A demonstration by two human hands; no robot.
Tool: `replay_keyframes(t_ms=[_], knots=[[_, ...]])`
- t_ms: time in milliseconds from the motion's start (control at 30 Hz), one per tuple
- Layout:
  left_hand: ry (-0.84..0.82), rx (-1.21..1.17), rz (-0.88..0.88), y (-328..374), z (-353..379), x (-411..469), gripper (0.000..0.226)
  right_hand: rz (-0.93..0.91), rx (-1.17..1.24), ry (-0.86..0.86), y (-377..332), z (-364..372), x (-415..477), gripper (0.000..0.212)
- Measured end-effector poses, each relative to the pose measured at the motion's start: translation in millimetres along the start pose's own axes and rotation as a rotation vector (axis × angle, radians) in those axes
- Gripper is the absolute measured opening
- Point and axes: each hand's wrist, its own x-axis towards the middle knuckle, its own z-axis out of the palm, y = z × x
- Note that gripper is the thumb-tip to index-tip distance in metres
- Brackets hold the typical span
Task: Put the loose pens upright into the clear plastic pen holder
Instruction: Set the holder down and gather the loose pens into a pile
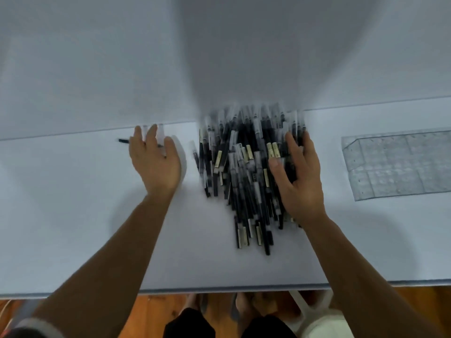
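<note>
Centrally on the white table [73, 228] lies a blurred heap of pens [244, 172], with black barrels, clear caps and pale labels. The right hand [300, 176] rests on the heap's right side, fingers spread. The left hand [156, 162], fingers straight, lies over a lone pen [123, 141]. The clear gridded pen holder [400, 164] sits well to the right.

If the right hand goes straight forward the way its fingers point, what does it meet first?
More of the pen pile: the right hand rests on it, and the pile continues just ahead, before the wall.
</note>
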Motion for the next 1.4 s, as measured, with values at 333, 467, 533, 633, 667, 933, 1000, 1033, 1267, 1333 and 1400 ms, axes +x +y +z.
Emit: replay_keyframes(t_ms=[333,467,533,633,667,933,1000,1033,1267,1333,1400], knots=[[-0.374,-0.294,0.236,-3.2,2.5,-48.5,0.048,-0.007,-0.024,0.004,-2.7,3.8,0.3,0.067],[-0.413,-0.347,0.196,23.4,13.3,-68.9,0.068,-0.041,-0.036,0.011,-2.0,4.1,0.1,0.067],[-0.398,-0.233,0.23,33.0,20.2,-73.2,0.076,-0.083,-0.04,0.017,-1.9,4.3,-0.2,0.067],[-0.365,-0.14,0.256,42.4,28.7,-81.1,0.085,-0.085,-0.047,0.015,-1.2,4.3,-0.2,0.065],[-0.355,-0.147,0.255,44.5,31.8,-82.7,0.086,-0.071,-0.055,0.016,-0.9,4.1,-0.6,0.065],[-0.362,-0.168,0.319,73.5,57.9,-98.9,0.081,-0.025,-0.078,0.084,11.0,-21.7,2.1,0.057],[-0.364,-0.16,0.322,82.9,65.0,-102.0,0.081,-0.019,-0.085,0.115,16.4,-29.3,4.5,0.057],[-0.355,-0.155,0.328,85.3,67.9,-102.3,0.081,-0.03,-0.096,0.126,18.8,-31.0,6.5,0.057],[-0.373,-0.122,0.334,86.1,68.0,-99.1,0.08,-0.07,-0.159,0.139,21.1,-31.8,12.5,0.062],[-0.415,-0.066,0.328,88.8,61.8,-98.0,0.082,-0.041,-0.185,0.098,16.4,-36.0,12.4,0.063],[-0.441,-0.001,0.33,89.4,55.9,-98.4,0.085,-0.006,-0.22,0.029,13.3,-39.9,12.0,0.065]])
